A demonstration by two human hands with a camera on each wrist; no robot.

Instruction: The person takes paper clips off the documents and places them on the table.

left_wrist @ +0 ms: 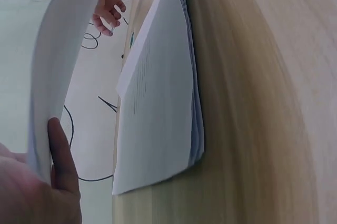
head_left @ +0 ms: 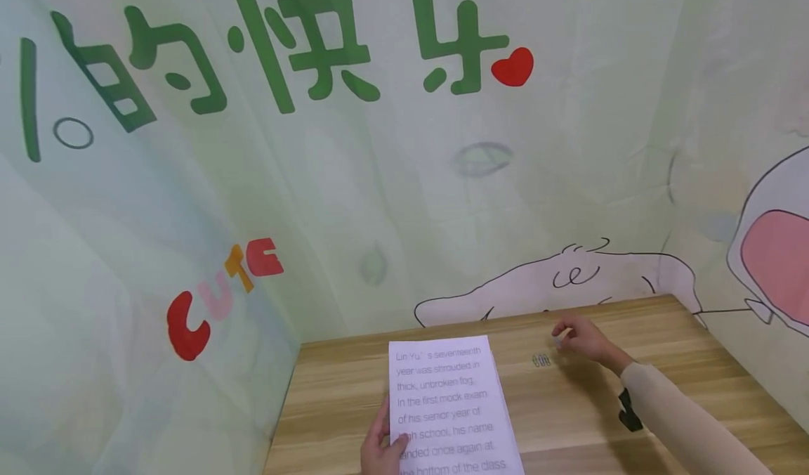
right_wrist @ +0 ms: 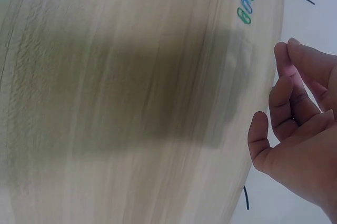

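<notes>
My left hand [head_left: 378, 445] grips printed sheets of paper [head_left: 449, 405] by their left side, the thumb lying over the front. The left wrist view shows these sheets raised above a second pile of paper [left_wrist: 158, 97] on the table. Off to the right, my right hand [head_left: 584, 338] hovers over the tabletop with thumb and forefinger tips together. Between them is a small pale piece, seemingly a paper clip [head_left: 556, 341], mostly hidden by the fingers. Three paper clips [right_wrist: 245, 5], two green and one blue, lie in a row on the table near that hand.
The wooden table [head_left: 341, 384] meets a printed cloth backdrop [head_left: 354, 201] at its back and left edges. A black device [head_left: 628, 413] hangs below the right wrist.
</notes>
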